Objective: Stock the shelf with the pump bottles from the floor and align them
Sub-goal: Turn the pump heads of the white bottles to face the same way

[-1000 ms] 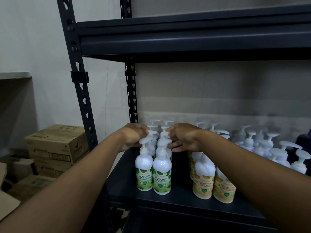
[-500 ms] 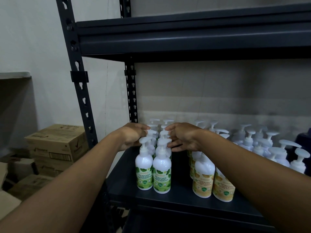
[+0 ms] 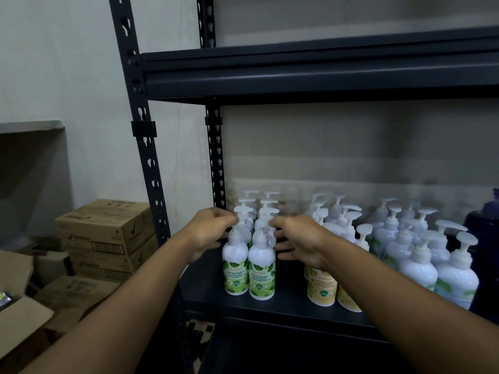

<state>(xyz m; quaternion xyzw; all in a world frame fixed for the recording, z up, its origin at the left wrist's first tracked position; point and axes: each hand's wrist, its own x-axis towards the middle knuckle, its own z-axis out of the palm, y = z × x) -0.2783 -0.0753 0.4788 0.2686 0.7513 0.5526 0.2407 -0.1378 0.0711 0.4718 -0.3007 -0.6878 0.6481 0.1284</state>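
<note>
Two rows of white pump bottles with green labels stand on the dark shelf, led by the front left bottle and the front right bottle. My left hand curls its fingers at the pump of the front left bottle. On the other side, my right hand reaches in with straight, spread fingers against the front right bottle's neck. Both hands are blurred. My right forearm partly hides the yellow-labelled bottles.
More white pump bottles crowd the shelf's right part, beside a dark blue container. An upper shelf hangs overhead. The front post stands left of my hands. Stacked cardboard boxes sit on the floor at left.
My hands have drawn back slightly from the rear pumps to the front two green bottles, and my right fingers have spread. The view has tilted upward.
</note>
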